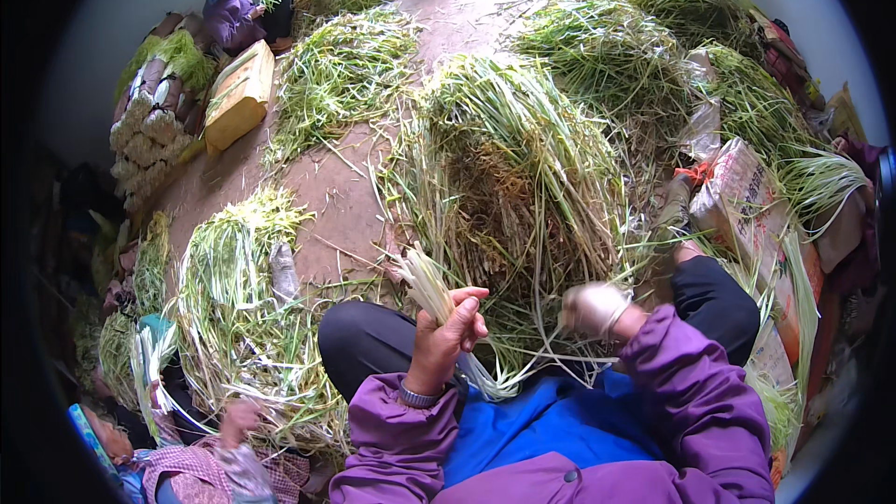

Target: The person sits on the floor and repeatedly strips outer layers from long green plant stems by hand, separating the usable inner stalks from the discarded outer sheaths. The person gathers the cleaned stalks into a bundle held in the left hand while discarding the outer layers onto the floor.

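Note:
My left hand (442, 339) grips a bundle of pale, long-leaved stalks (428, 287). Their cut-looking pale ends point up and away, and the limp leaves droop below the hand over the blue cloth (553, 427) on my lap. My right hand (595, 309) wears a whitish glove and is motion-blurred, so its fingers are unclear. It hovers beside loose strands at the near edge of a big heap of green stalks (546, 133). Brown, dry root ends (500, 203) show on the side of that heap facing me.
More green heaps lie at left (231, 294) and right (602, 49). A printed sack (745, 203) stands by my right knee. A yellow box (241, 98) sits near stacked wrapped bundles (150, 119). One person (234, 17) sits far left; another (210, 462) works close at left.

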